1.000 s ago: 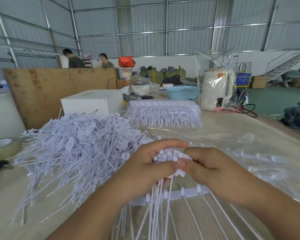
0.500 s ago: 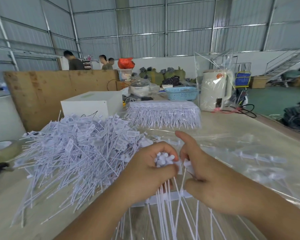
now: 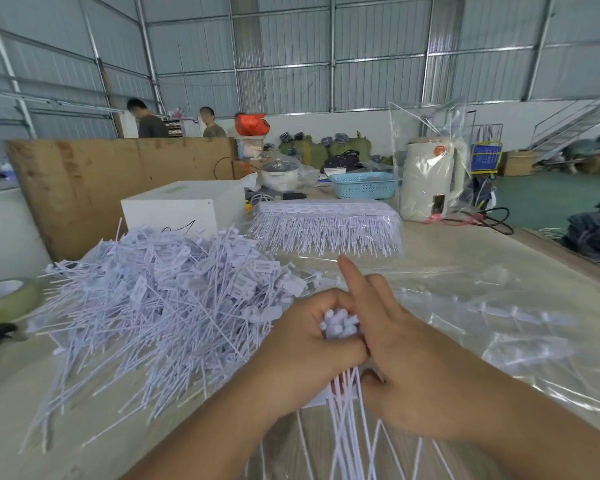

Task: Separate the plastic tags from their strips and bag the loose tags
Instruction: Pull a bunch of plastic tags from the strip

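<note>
- Head view: the left hand (image 3: 303,344) grips a bundle of tags (image 3: 340,325) in its fist; the bundle's long axis runs near upright, heads up and slightly away, thin tails (image 3: 347,410) hanging down toward the camera and fanning out below the hands.
- The bundle is just in front of the person, above the table (image 3: 465,247), right of the loose pile (image 3: 160,299) of tags lying every way.
- A stack (image 3: 326,226) of unseparated strips lies further back, tails pointing toward the camera.
- Most of the bundle is hidden inside the fist and behind the right hand (image 3: 406,362); only the heads and the tails show. The tails are cut off by the bottom edge.
- A white strip shows only in a sliver under the hands.
- Clear bags (image 3: 499,306) cover the table's right side; tags inside are faint under glare.
- Left fingers are curled tight round the bundle, thumb across the front.
- The right hand presses against the left, forefinger (image 3: 349,275) straight and pointing up and away, other fingers bent at the bundle; whether they pinch a tag I cannot tell.
</note>
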Available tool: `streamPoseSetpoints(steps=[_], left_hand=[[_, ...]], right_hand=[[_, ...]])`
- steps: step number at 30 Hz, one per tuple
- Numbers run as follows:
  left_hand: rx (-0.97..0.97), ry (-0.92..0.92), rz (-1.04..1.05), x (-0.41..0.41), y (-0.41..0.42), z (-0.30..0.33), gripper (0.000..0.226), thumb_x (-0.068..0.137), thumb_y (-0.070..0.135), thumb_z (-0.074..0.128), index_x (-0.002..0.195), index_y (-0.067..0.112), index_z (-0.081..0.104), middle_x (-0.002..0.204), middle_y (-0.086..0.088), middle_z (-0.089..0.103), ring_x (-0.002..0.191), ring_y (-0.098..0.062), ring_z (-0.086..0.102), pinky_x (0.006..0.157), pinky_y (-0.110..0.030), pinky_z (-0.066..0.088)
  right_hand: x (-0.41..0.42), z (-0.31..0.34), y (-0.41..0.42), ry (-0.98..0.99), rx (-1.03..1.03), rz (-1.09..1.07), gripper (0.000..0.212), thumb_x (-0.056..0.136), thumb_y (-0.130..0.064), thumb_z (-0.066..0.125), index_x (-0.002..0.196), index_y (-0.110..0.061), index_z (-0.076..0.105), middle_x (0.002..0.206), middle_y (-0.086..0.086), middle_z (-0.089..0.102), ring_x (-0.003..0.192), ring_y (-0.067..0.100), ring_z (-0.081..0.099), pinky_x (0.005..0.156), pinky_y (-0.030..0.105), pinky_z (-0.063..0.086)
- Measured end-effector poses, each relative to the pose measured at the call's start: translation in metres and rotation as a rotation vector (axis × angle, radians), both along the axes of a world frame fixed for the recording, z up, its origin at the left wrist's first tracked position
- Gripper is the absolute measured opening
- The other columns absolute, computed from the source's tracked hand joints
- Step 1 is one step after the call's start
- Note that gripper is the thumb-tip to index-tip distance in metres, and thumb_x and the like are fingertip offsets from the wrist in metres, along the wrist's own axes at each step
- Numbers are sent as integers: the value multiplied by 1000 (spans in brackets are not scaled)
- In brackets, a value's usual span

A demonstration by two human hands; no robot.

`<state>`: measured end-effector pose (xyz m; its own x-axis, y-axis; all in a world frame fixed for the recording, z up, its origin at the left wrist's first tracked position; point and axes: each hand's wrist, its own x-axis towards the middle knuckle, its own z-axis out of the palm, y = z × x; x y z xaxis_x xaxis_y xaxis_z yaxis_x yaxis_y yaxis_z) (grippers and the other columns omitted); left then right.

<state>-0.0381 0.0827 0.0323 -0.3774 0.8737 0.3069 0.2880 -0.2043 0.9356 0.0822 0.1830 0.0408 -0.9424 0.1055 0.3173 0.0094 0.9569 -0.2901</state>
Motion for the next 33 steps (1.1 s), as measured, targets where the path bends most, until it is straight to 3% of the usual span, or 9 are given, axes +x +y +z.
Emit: streamPoseSetpoints(steps=[4, 8, 10, 12, 14, 17, 25, 29, 33], left_hand=[[13, -10, 28, 2, 1, -1, 31, 59, 3, 69, 89, 12, 68, 82, -10, 72, 76, -15, 66, 72, -30, 53], [76, -8, 123, 2, 0, 2, 34, 60, 2, 62, 86, 23, 72, 79, -1, 73, 72, -11, 67, 66, -24, 52], [112, -29, 216, -2, -3, 6, 36, 60, 5, 61, 84, 29, 73, 75, 5, 72, 64, -8, 65, 56, -21, 50], [110, -52, 253, -7, -7, 11, 35, 59, 9, 61, 83, 31, 74, 71, 7, 71, 57, -9, 63, 49, -22, 49], [69, -31, 207, -9, -11, 13, 36, 60, 10, 63, 85, 32, 75, 74, 7, 71, 62, -10, 64, 53, -23, 52], [8, -11, 77, -11, -15, 16, 35, 63, 7, 65, 87, 28, 76, 78, 5, 72, 68, -7, 64, 64, -23, 54], [102, -41, 184, -3, -10, 14, 14, 64, 16, 80, 75, 22, 75, 69, 4, 69, 57, -7, 61, 48, -19, 47], [217, -137, 306, 4, -4, 14, 16, 69, 8, 78, 72, 24, 73, 61, 2, 64, 44, -12, 54, 43, -21, 43], [221, -256, 406, 3, -2, 12, 20, 74, 3, 76, 68, 22, 72, 60, 0, 64, 53, -12, 60, 50, -21, 48]], right_hand=[[0, -2, 1, 15, 26, -14, 116, 81, -15, 55, 126, -54, -44, 112, -25, 11, 88, -28, 34, 60, 4, 37], [0, -3, 0, 45, -121, -37, 98, 87, -33, 58, 137, -61, -22, 132, -27, 28, 97, -16, 47, 72, 8, 42], [2, 1, 2, 62, -261, -59, 58, 92, -43, 55, 138, -55, 22, 115, -17, 60, 86, -1, 59, 77, 25, 50], [4, 5, 8, 138, -347, -70, 8, 96, -41, 52, 95, -35, 58, 70, -8, 59, 60, 6, 54, 65, 35, 45], [6, 6, 11, 154, -362, -77, 28, 96, -37, 51, 75, -19, 51, 58, -3, 46, 52, 4, 42, 57, 32, 38], [7, 7, 13, 119, -422, -70, 31, 96, -33, 55, 70, -17, 48, 54, -6, 39, 51, 7, 37, 54, 30, 31], [8, 10, 14, 124, -550, -35, 24, 89, -28, 67, 66, -27, 59, 51, -10, 38, 49, 6, 34, 49, 22, 27], [-1, 5, 3, 284, -422, -140, 26, 90, -31, 62, 69, -16, 58, 49, -9, 43, 46, 4, 37, 48, 24, 30], [-4, 14, 8, 640, -543, -280, 37, 93, -33, 57, 66, -8, 50, 43, -9, 36, 39, 5, 31, 41, 18, 24]])
